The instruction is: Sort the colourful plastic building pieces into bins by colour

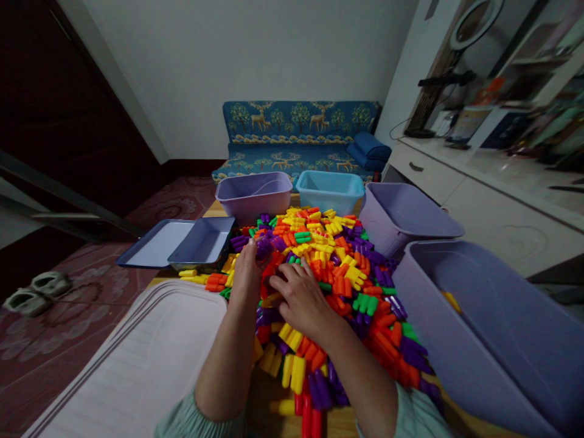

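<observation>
A large heap of plastic toy building pieces (319, 249) in red, orange, yellow, green and purple covers the wooden table. My left hand (245, 267) stands edge-on at the heap's left side, thumb up, beside some blurred purple pieces. It looks flat and open, though its fingers are partly hidden. Over the middle of the heap, my right hand (298, 295) reaches in with its fingers apart and bent down, touching the red and orange pieces. I see nothing gripped in it.
Purple bins (255, 198) (410, 210) (424, 304) and a light blue bin (331, 191) border the heap. A yellow piece (451, 301) lies in the near right bin. At left are stacked white lids (168, 334), a blue-grey tray (203, 240) and a blue-rimmed lid (155, 243).
</observation>
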`<state>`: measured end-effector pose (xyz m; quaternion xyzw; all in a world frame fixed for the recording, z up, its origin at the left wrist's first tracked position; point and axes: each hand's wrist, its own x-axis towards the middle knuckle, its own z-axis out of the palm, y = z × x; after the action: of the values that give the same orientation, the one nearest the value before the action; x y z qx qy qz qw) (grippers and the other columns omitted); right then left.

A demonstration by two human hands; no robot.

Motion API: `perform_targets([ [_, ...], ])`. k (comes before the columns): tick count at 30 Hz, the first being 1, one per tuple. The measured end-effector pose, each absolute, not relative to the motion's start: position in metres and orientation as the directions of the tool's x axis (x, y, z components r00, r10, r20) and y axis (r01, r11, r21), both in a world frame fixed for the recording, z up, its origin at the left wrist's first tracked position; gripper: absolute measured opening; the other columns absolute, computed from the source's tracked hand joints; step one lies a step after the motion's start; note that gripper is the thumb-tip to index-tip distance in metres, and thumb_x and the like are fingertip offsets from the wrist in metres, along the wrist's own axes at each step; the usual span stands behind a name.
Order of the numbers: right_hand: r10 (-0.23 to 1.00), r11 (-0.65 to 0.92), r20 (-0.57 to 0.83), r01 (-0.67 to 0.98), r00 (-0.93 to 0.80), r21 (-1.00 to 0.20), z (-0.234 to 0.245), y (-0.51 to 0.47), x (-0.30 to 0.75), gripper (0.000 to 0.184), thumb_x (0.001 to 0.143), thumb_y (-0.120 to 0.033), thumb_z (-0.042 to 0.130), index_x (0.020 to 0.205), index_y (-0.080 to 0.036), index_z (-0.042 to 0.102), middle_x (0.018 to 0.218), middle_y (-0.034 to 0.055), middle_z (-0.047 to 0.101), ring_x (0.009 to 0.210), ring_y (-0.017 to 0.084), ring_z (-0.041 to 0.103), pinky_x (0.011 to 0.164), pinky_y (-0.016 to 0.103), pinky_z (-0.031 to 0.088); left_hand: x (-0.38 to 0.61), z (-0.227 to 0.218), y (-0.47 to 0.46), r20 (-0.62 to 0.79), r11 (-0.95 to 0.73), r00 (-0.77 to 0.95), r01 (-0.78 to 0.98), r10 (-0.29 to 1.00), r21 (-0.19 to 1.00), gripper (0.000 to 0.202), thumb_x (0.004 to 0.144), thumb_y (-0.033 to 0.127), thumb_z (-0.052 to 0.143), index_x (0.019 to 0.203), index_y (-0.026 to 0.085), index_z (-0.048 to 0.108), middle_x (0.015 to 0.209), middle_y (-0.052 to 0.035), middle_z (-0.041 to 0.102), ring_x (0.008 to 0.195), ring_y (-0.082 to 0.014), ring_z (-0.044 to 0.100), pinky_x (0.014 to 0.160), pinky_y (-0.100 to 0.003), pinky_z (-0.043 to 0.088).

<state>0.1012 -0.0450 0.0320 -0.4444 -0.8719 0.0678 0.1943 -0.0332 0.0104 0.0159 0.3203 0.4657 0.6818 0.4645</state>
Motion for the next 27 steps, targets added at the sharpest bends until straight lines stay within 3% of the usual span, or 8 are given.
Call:
perform_targets([
  [6,0.82,0.568,0.271,0.77,-0.504,-0.289,0.033,-0.043,0.104,0.032,0.079,-0.006,0.051,0.104,-0.023,0.06,0.099,0.0035,0.058,0.101,0.021,0.051,0.113,0.045,0.024,-0.029,0.024,0.006,-0.044,-0.098,-0.289,-0.459,0.956,0.883,0.042,0.077,0.049,0.064,0.101,0.015,0.066,0.105,-0.0092,0.067,0.097,-0.0201,0.064,0.081,-0.033,0.055],
  [10,0.832,0.551,0.275,0.773,-0.481,-0.314,0.033,-0.043,0.103,0.031,0.078,-0.005,0.051,0.103,-0.022,0.06,0.101,0.004,0.061,0.101,0.021,0.052,0.109,0.043,0.028,-0.028,0.028,0.004,-0.038,-0.089,-0.259,-0.463,0.965,0.882,0.041,0.074,0.048,0.068,0.098,0.015,0.066,0.104,-0.0097,0.068,0.098,-0.0211,0.064,0.079,-0.032,0.056],
  [14,0.837,0.544,0.321,0.74,-0.444,-0.395,0.034,-0.041,0.105,0.033,0.074,-0.003,0.054,0.1,-0.022,0.06,0.097,0.0021,0.066,0.098,0.021,0.055,0.105,0.043,0.03,-0.028,0.029,0.004,-0.037,-0.094,-0.268,-0.459,0.963,0.883,0.044,0.068,0.047,0.073,0.096,0.013,0.066,0.103,-0.0085,0.067,0.097,-0.0209,0.063,0.082,-0.033,0.055],
  [18,0.85,0.498,0.45,0.693,-0.272,-0.522,0.035,-0.036,0.108,0.018,0.078,-0.011,0.058,0.093,-0.021,0.06,0.093,0.0024,0.066,0.094,0.021,0.058,0.091,0.036,0.04,-0.027,0.029,0.003,-0.036,-0.091,-0.27,-0.44,0.962,0.893,0.045,0.065,0.045,0.076,0.097,0.015,0.067,0.102,-0.0069,0.067,0.095,-0.0198,0.064,0.079,-0.032,0.054],
  [27,0.86,0.431,0.51,0.548,-0.009,-0.717,0.035,-0.03,0.114,0.011,0.08,-0.012,0.056,0.087,-0.02,0.06,0.087,0.0024,0.065,0.075,0.016,0.059,0.073,0.028,0.046,-0.018,0.039,-0.006,-0.057,0.033,-0.064,-0.316,0.996,0.948,0.048,0.07,0.047,0.074,0.107,0.017,0.068,0.091,-0.0052,0.068,0.078,-0.014,0.064,0.066,-0.023,0.051],
])
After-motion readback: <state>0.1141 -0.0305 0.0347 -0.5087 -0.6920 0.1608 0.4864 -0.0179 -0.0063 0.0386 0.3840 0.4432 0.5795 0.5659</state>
